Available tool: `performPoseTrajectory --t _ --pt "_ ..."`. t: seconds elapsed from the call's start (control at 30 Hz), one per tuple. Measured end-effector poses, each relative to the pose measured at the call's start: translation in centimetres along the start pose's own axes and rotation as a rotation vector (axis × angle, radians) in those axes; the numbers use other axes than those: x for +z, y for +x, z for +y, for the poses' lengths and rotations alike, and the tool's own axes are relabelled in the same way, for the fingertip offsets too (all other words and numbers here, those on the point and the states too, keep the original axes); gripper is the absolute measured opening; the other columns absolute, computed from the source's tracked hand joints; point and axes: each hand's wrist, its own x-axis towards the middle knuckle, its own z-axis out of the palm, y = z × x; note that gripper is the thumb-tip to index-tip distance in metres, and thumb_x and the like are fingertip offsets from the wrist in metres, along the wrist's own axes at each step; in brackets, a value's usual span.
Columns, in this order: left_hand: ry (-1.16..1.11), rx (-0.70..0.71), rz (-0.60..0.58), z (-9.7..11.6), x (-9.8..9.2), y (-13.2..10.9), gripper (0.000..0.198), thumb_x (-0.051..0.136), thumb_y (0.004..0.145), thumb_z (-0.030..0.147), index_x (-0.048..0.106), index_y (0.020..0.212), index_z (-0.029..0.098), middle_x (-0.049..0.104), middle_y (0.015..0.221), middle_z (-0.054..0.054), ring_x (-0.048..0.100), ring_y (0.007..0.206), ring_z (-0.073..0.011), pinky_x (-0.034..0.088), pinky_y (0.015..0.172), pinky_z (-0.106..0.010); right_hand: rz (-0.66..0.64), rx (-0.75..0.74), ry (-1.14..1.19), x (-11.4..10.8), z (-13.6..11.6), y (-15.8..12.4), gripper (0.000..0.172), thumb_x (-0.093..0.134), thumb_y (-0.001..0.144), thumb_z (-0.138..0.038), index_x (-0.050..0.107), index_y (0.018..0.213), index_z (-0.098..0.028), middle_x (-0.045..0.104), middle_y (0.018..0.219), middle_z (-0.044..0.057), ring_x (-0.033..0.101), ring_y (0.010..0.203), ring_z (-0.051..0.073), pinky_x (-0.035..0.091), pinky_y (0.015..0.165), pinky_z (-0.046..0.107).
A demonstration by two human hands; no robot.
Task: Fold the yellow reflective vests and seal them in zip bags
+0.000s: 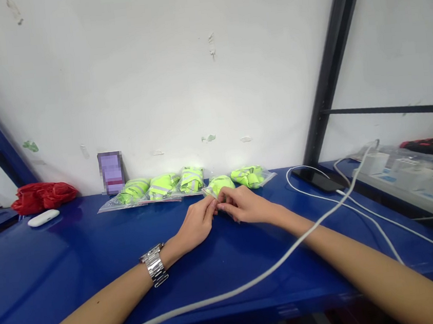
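My left hand (197,223) and my right hand (244,205) meet at the middle of the blue shelf (57,266), fingers pinched together on the near edge of a clear bag holding a folded neon-green item (219,184). Both hands rest low on the surface. A metal watch (154,265) is on my left wrist. Several more bagged neon-green items (161,187) lie in a row against the white wall, and another bag (249,176) lies to the right of the held one.
A white cable (274,267) crosses over my right forearm. A dark phone (317,179) and a power strip with chargers (399,176) lie at the right. A red bag (42,196) and a small white case (43,218) sit at the left. A black post (330,62) rises at the right.
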Motion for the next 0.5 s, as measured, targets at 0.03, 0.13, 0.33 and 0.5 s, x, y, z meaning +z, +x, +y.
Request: performPoseTrajectory --t 0.03,0.13,0.33,0.5 --pt "0.004 -0.007 -0.004 -0.09 0.07 0.02 0.035 0.03 0.1 0.038 0.05 0.078 0.019 0.057 0.071 0.0 0.054 0.065 -0.0141 0.038 0.065 -0.026 -0.004 -0.02 -0.023 0.02 0.03 0.02 0.006 0.049 0.092 -0.017 0.055 0.091 -0.016 0.057 0.057 -0.004 0.053 0.053 0.011 0.037 0.059 0.022" --pt "0.022 -0.029 -0.02 -0.25 0.23 -0.03 0.034 0.031 0.099 0.037 0.052 0.079 0.019 0.06 0.073 -0.001 0.056 0.068 -0.015 0.038 0.066 -0.026 -0.021 -0.05 -0.108 0.09 0.2 0.13 0.011 0.047 0.092 -0.013 0.055 0.084 -0.015 0.057 0.063 -0.002 0.049 0.055 0.01 0.033 0.058 0.022" --pt "0.059 -0.04 -0.033 0.34 0.13 -0.24 0.035 0.035 0.098 0.036 0.058 0.08 0.018 0.063 0.073 -0.002 0.056 0.065 -0.015 0.037 0.064 -0.026 -0.016 0.005 -0.092 0.08 0.15 0.34 0.019 0.047 0.09 -0.011 0.051 0.072 -0.016 0.051 0.055 -0.004 0.043 0.051 0.009 0.028 0.056 0.023" --pt "0.067 -0.089 -0.066 0.56 0.28 -0.21 0.04 0.037 0.096 0.039 0.063 0.076 0.016 0.06 0.063 -0.001 0.05 0.057 -0.0137 0.033 0.058 -0.025 -0.002 -0.012 -0.111 0.31 0.46 0.26 0.017 0.048 0.09 -0.013 0.052 0.074 -0.016 0.053 0.057 -0.003 0.043 0.052 0.009 0.027 0.055 0.023"
